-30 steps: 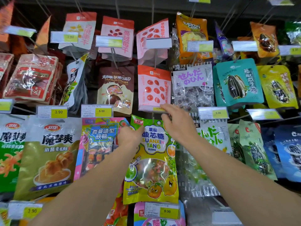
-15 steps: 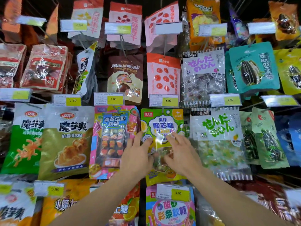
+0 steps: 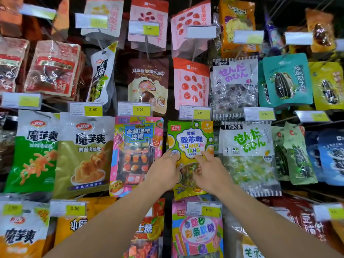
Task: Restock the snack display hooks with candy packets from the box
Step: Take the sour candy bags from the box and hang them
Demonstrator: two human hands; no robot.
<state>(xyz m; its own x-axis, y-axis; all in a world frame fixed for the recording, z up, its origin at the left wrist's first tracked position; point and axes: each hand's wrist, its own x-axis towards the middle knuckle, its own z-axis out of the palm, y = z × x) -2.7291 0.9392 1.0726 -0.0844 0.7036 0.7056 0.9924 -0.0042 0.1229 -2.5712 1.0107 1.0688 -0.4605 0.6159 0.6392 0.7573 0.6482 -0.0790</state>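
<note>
Packet [image 3: 189, 146], green-yellow, fruit sour candy, hangs on its hook below the 5.00 tag [image 3: 195, 113], long axis vertical, top edge just under the tag, bottom edge just above the next tag down [image 3: 203, 209]. Both hands lie on its lower half. Left hand [image 3: 163, 172] covers the lower left edge, fingers fairly straight and pointing up, tips touching the printed face; it reads as pressing flat, not gripping. Right hand [image 3: 208, 172] covers the lower right, fingers spread and slightly bent over the clear window; thumb position cannot be made out, so whether it pinches the packet cannot be told. Hands are about level and near each other, neither clearly closer to the hook. Hook end and hang hole lie straight up from both hands, behind the tag, hidden. Judgement: packet looks seated, and the hands are smoothing it flat. Pink sushi-candy packet [image 3: 137, 153] hangs just left, white-green packet [image 3: 249, 146] just right. Box not in view.
</note>
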